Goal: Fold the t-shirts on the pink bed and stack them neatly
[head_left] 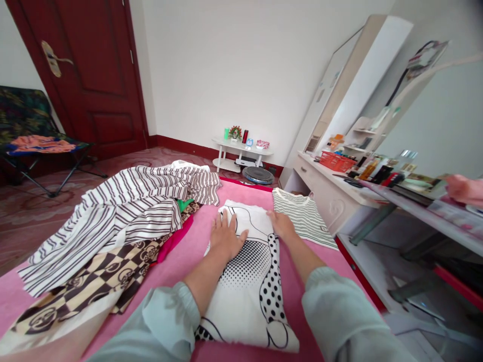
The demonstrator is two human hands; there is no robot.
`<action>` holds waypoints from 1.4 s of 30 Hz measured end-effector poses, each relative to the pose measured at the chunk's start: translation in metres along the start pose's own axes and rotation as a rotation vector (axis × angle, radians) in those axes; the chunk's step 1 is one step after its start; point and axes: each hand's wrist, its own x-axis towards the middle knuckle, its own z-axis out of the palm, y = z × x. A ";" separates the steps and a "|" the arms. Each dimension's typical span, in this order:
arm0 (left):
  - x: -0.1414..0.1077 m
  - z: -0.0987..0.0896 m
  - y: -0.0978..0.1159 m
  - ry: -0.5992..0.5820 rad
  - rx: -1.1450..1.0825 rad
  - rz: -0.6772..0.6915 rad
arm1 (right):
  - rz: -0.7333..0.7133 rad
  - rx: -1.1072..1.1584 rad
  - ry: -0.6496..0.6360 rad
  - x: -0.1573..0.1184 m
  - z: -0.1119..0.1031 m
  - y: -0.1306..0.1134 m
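Note:
A white garment with black dots and curved lines [249, 296] lies folded into a long rectangle on the pink bed cover [302, 301]. My left hand [226, 236] rests flat on its upper left part, fingers spread. At the upper right edge of the garment, my right hand [281, 223] is closed with the fingertips on the fabric, pinching it. A green-and-white striped shirt [302, 216] lies flat beyond my right hand. To the left is a heap with a striped garment [143, 201] over a brown-and-cream checkered one [109, 271].
A dresser [324, 186] with a red basket [337, 161] and bottles stands at the right. A low white table [241, 146] is by the far wall. At the left are a folding chair [37, 146] and a dark red door [94, 75].

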 end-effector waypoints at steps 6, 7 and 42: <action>-0.002 -0.002 0.002 -0.003 0.003 0.007 | -0.109 0.087 -0.119 0.016 -0.030 0.035; -0.002 -0.002 0.002 -0.002 0.003 0.008 | -0.138 0.097 -0.147 0.017 -0.030 0.037; -0.003 -0.031 -0.024 0.225 -0.135 -0.324 | -0.144 -0.111 0.057 -0.025 0.027 -0.095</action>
